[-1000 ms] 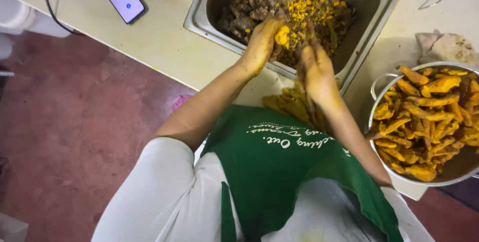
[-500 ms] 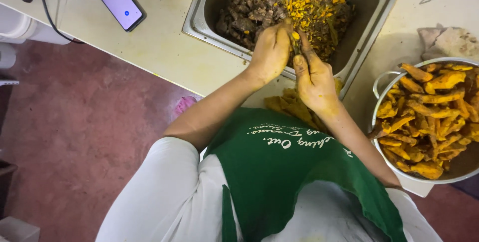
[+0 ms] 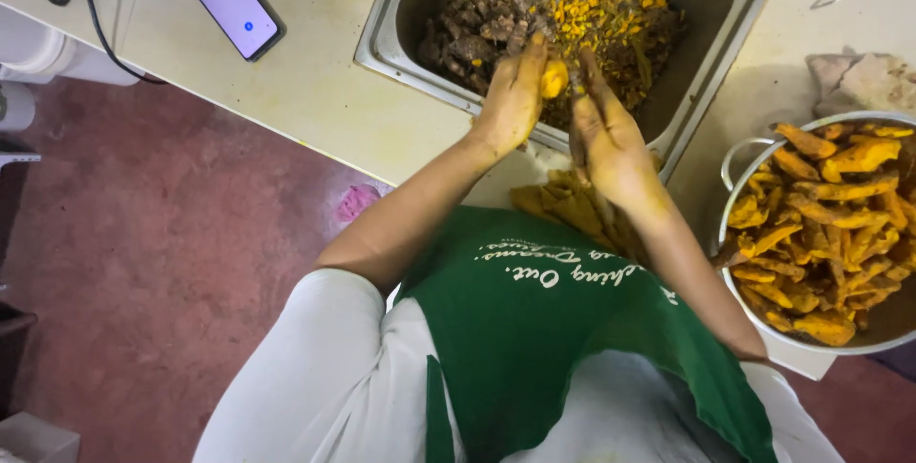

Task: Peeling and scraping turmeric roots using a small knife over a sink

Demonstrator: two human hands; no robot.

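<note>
Hands have dropped slightly; left hand (image 3: pixel 510 101) grips turmeric piece (image 3: pixel 553 79) (sink (image 3: pixel 382 39) beneath).

the pot (image 3: pixel 763 322) and sink (image 3: pixel 382 39) run off frame

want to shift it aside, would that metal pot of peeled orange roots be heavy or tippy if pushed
Probably heavy: the metal pot is heaped with peeled orange roots. It may tip, since it appears to overhang the counter edge. Its side handle should give grip.
</note>
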